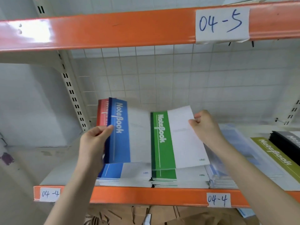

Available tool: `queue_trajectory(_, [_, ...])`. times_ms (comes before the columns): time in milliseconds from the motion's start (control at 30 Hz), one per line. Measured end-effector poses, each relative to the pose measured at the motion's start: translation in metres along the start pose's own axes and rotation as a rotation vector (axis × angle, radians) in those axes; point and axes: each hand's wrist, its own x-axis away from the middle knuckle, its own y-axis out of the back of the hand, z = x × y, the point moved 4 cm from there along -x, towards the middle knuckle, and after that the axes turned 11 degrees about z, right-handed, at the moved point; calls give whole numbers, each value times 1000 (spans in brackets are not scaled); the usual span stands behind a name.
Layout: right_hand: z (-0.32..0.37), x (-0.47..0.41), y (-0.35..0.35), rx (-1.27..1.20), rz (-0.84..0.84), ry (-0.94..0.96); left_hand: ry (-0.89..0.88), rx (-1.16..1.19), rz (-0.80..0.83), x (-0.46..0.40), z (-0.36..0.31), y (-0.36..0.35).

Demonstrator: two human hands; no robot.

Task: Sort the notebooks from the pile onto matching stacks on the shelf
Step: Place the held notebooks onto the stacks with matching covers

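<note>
open gap above notebook stacks (164, 176), orange beam (113, 30) overhead

There is a single view, from a camera worn on the person's head. It faces straight into a storage rack, close up and angled slightly down. The upper orange beam (113, 30), with its handwritten label "04-5" (222, 24), runs across the top of the frame just above eye level, and the lower orange beam (146, 196), labelled "04-4", lies well below. Both forearms rise from the bottom edge toward the middle. The wide lens bends the beams and the slotted upright (71, 91). Under the shelf, what looks like brown paper is only partly visible.
</note>
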Motion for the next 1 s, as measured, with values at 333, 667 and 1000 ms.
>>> queue_trajectory(333, [20, 21, -27, 842, 133, 38, -46, -66, -121, -12, 3, 51])
queue_trajectory(667, [11, 37, -94, 690, 590, 145, -50, -37, -84, -12, 12, 45])
queue_trajectory(1000, [42, 34, -75, 187, 523, 100, 8, 25, 7, -10, 14, 41])
